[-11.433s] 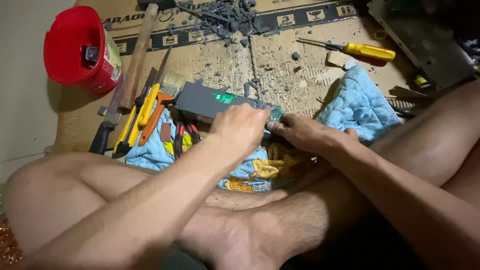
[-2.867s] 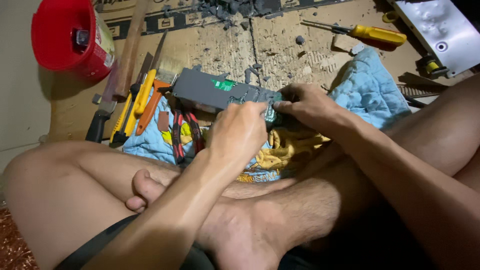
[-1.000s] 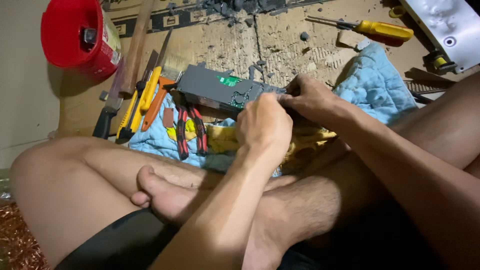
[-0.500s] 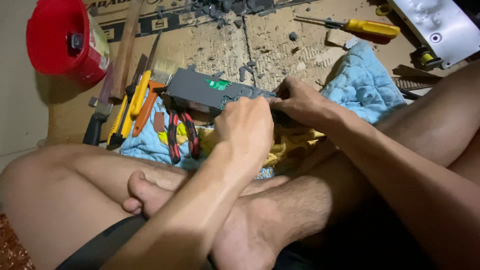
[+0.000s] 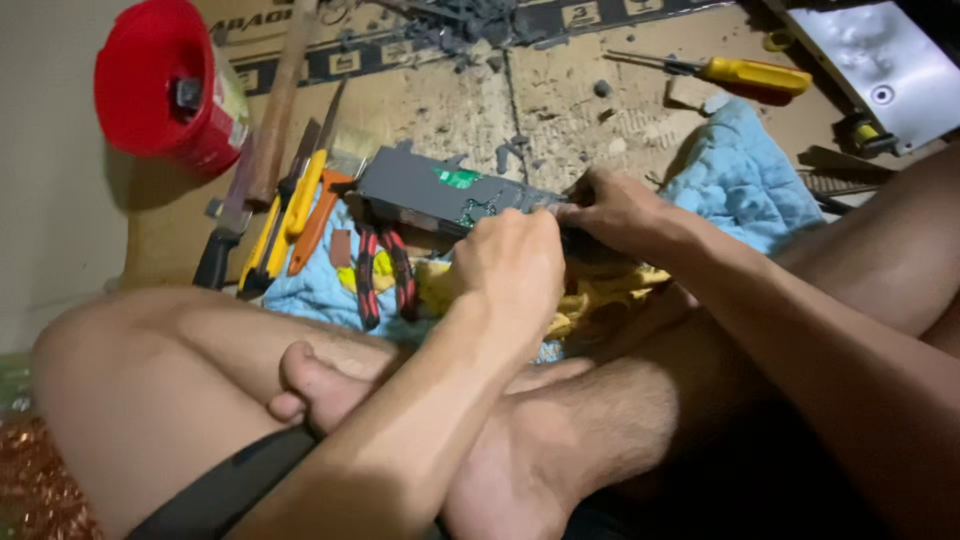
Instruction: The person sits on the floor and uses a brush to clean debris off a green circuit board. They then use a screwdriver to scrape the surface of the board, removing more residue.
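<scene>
Grey metal forms the housing of the long electronic unit [image 5: 440, 192], which lies on the blue cloth [image 5: 745, 175] over cardboard [image 5: 570, 110], directly ahead of the crossed legs. Left hand [image 5: 512, 270] covers the unit's near end, fingers curled together on it. Right hand [image 5: 618, 210] grips the same end from the other side, fingertips pinched on its edge. Red-handled pliers [image 5: 385, 275] lie just beside the unit. A yellow-handled screwdriver [image 5: 745, 75] rests well apart, and a red container [image 5: 165, 85] stands at far left.
</scene>
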